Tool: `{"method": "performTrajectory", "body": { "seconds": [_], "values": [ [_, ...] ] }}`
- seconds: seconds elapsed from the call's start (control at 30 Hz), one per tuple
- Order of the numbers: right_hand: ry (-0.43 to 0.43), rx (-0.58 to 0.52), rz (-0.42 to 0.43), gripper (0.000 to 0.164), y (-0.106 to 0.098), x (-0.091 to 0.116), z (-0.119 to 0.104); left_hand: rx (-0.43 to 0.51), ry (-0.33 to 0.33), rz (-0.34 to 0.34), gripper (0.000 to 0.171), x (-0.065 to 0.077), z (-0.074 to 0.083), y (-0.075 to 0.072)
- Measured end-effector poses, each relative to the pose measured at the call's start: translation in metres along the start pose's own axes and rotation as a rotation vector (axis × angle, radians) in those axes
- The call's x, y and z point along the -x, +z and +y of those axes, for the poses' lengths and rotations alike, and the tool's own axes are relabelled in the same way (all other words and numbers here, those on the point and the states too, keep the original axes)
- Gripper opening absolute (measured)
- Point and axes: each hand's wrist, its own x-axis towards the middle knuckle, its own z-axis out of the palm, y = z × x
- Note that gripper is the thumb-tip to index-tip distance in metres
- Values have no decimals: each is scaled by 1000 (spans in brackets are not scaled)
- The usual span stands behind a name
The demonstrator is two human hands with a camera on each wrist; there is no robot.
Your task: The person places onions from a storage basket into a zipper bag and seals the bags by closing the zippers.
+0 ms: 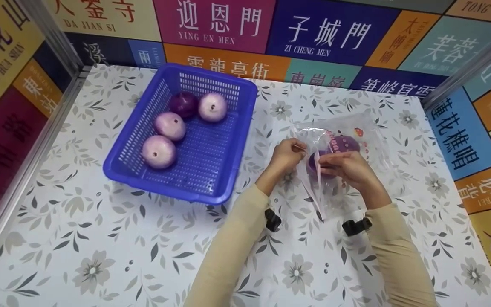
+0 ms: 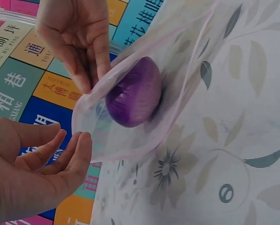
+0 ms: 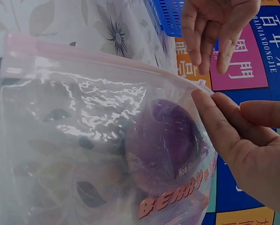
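A clear zip bag (image 1: 373,128) with red print and a pink rim lies on the tabletop, its mouth gaping. Purple onion (image 2: 135,91) shows inside; the film blurs how many there are. My right hand (image 1: 350,168) touches the rim with extended fingers, the thumb apart from it in the right wrist view. My left hand (image 1: 288,154) hovers beside the left side of the mouth, fingers loosely bent, holding nothing. In the left wrist view the fingertips (image 2: 86,140) are close to the rim; whether they touch it is unclear.
A blue plastic basket (image 1: 239,140) stands left of the hands, holding one dark purple onion (image 1: 183,105) and several paler ones (image 1: 159,152). The table has a floral cover (image 1: 92,270). Colourful printed panels (image 1: 215,25) border its back and sides.
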Motion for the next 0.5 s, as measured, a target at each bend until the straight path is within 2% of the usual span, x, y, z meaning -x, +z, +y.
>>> {"method": "performTrajectory", "body": {
  "seconds": [0.17, 0.5],
  "values": [
    [9, 12, 3, 23, -1, -1, 1, -65, 37, 5, 16, 0, 4, -6],
    [5, -5, -1, 22, -2, 0, 1, -70, 41, 41, 17, -1, 13, -16]
  ]
}}
